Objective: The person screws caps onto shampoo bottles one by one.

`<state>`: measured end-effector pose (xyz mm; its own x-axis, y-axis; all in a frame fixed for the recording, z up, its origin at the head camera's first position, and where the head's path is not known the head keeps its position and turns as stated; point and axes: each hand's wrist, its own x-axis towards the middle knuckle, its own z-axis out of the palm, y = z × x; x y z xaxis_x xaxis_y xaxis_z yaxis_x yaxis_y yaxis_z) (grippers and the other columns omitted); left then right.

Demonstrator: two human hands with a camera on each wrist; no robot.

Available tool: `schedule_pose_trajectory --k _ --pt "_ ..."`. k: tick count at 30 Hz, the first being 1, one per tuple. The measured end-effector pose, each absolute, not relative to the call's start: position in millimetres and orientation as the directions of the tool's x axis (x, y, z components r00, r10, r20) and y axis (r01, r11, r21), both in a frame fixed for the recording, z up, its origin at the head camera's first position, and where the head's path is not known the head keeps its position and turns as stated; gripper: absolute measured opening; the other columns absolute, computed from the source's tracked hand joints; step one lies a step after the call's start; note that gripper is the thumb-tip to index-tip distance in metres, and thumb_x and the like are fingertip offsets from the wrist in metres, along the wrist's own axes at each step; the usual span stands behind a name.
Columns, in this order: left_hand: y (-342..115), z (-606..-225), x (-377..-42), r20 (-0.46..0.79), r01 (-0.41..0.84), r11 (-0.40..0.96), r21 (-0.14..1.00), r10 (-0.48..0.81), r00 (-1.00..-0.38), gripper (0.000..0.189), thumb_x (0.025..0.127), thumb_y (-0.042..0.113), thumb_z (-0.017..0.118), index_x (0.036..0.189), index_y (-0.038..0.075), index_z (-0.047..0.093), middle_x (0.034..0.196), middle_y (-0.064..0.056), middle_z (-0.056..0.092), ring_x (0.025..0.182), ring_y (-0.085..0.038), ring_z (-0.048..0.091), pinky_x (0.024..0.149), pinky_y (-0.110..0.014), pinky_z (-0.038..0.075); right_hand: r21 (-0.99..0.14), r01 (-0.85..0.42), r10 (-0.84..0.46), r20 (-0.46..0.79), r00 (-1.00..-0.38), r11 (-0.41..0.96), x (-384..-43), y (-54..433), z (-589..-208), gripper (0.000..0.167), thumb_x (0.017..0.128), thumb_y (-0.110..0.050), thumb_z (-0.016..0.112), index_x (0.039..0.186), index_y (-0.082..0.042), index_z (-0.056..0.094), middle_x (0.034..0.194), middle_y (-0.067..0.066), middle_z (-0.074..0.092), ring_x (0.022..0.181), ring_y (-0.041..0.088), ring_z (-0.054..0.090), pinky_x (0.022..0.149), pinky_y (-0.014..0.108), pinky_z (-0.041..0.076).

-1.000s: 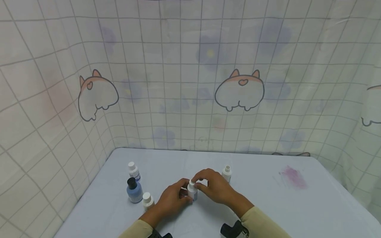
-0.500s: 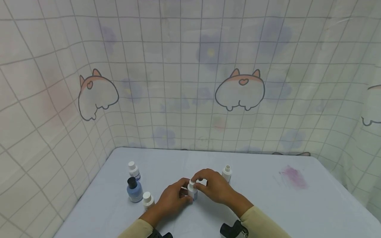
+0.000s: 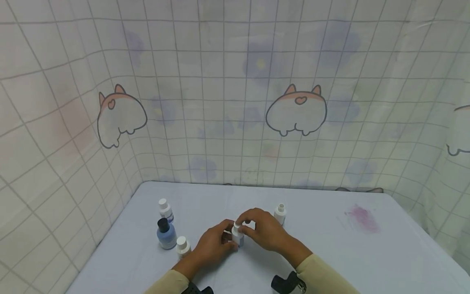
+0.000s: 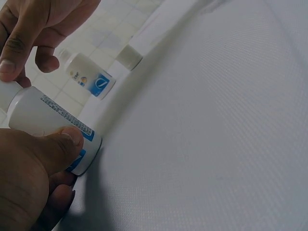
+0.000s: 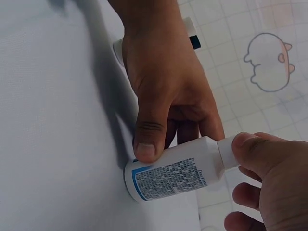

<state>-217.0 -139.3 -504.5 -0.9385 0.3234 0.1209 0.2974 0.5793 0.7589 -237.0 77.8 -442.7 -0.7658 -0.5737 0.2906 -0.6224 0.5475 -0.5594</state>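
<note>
A small white bottle (image 3: 238, 239) with a blue-edged label stands on the table between both hands. My left hand (image 3: 214, 246) grips its body, thumb on the near side, as the right wrist view shows the bottle (image 5: 175, 173) closely. My right hand (image 3: 266, 231) pinches the white cap (image 5: 227, 152) at its top between thumb and forefinger. Just beyond the right hand stands another white bottle (image 3: 280, 214) with a bare neck. A loose white cap (image 4: 129, 57) lies near that bottle in the left wrist view; in the head view I cannot see it.
Left of the hands stand two white-capped bottles, one farther back (image 3: 165, 210) and one by the left wrist (image 3: 182, 247). Between them is a blue bottle (image 3: 167, 236) with a black cap. A pink stain (image 3: 362, 218) marks the white table (image 3: 367, 261). Patterned curtains (image 3: 227, 102) enclose it.
</note>
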Motion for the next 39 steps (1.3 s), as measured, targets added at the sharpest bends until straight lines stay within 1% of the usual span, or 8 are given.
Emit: schedule_pose_trajectory --k 2,7,15,21,28,31,35,39 --pt "-139.2 -505.5 -217.2 0.107 0.284 0.578 0.765 0.320 -0.941 0.053 0.089 0.023 0.082 0.135 0.024 0.057 0.124 0.006 0.066 0.106 -0.011 0.069 0.089 -0.035 0.057 -0.568 -0.615 -0.573 0.282 -0.770 0.547 -236.9 78.1 -443.0 0.017 0.094 -0.015 0.076 0.107 -0.026 0.075 0.112 -0.010 0.069 0.099 0.020 0.064 0.070 0.025 0.051" --pt "-138.9 -506.7 -218.4 0.102 0.276 0.582 0.765 0.314 -0.944 0.054 0.088 0.023 0.083 0.135 0.025 0.057 0.124 0.007 0.066 0.105 -0.009 0.069 0.089 -0.034 0.057 -0.570 -0.624 -0.583 0.286 -0.760 0.534 -236.7 79.3 -442.4 0.020 0.096 -0.011 0.074 0.111 -0.024 0.076 0.119 -0.010 0.071 0.103 0.015 0.064 0.071 0.024 0.052" --pt "-139.2 -507.7 -219.9 0.103 0.282 0.599 0.750 0.315 -0.943 0.054 0.088 0.022 0.083 0.136 0.024 0.057 0.123 0.008 0.066 0.103 -0.007 0.068 0.087 -0.034 0.056 -0.547 -0.620 -0.569 0.287 -0.771 0.563 -236.9 79.2 -441.9 0.014 0.095 -0.017 0.076 0.106 -0.026 0.076 0.110 -0.011 0.070 0.100 0.015 0.064 0.073 0.028 0.053" --pt "-139.1 -506.8 -219.3 0.100 0.280 0.598 0.751 0.316 -0.943 0.054 0.088 0.021 0.083 0.135 0.023 0.057 0.123 0.008 0.066 0.103 -0.008 0.068 0.087 -0.033 0.057 -0.573 -0.624 -0.581 0.290 -0.760 0.531 -237.4 79.3 -442.5 0.017 0.095 -0.010 0.075 0.105 -0.024 0.075 0.121 -0.011 0.071 0.103 0.015 0.064 0.072 0.025 0.053" --pt "-139.1 -504.6 -219.1 0.097 0.274 0.597 0.754 0.310 -0.946 0.054 0.087 0.021 0.083 0.135 0.024 0.058 0.122 0.008 0.066 0.103 -0.007 0.068 0.087 -0.033 0.057 -0.562 -0.625 -0.570 0.301 -0.765 0.542 -237.6 78.8 -442.7 0.013 0.093 -0.016 0.077 0.101 -0.026 0.074 0.108 -0.012 0.069 0.099 0.017 0.063 0.071 0.026 0.051" --pt "-139.6 -504.2 -219.1 0.097 0.275 0.596 0.755 0.314 -0.944 0.052 0.088 0.021 0.083 0.134 0.023 0.058 0.122 0.007 0.067 0.103 -0.008 0.069 0.087 -0.033 0.057 -0.583 -0.624 -0.578 0.297 -0.760 0.520 -237.8 78.6 -442.8 0.014 0.093 -0.016 0.078 0.100 -0.026 0.072 0.115 -0.009 0.070 0.105 0.018 0.063 0.072 0.027 0.054" --pt "-140.0 -505.1 -219.5 0.103 0.280 0.593 0.755 0.314 -0.944 0.053 0.087 0.021 0.084 0.134 0.022 0.058 0.122 0.006 0.067 0.103 -0.008 0.069 0.087 -0.034 0.057 -0.596 -0.631 -0.593 0.298 -0.749 0.497 -237.7 78.2 -442.2 0.016 0.095 -0.010 0.074 0.102 -0.024 0.072 0.124 -0.009 0.070 0.112 0.013 0.062 0.075 0.027 0.055" --pt "-139.4 -506.7 -219.7 0.102 0.276 0.595 0.755 0.310 -0.945 0.054 0.087 0.021 0.083 0.135 0.024 0.058 0.122 0.007 0.066 0.103 -0.007 0.068 0.088 -0.034 0.057 -0.584 -0.621 -0.577 0.294 -0.762 0.523 -237.3 77.4 -442.1 0.014 0.095 -0.012 0.074 0.100 -0.026 0.073 0.113 -0.014 0.070 0.103 0.011 0.063 0.074 0.027 0.053"
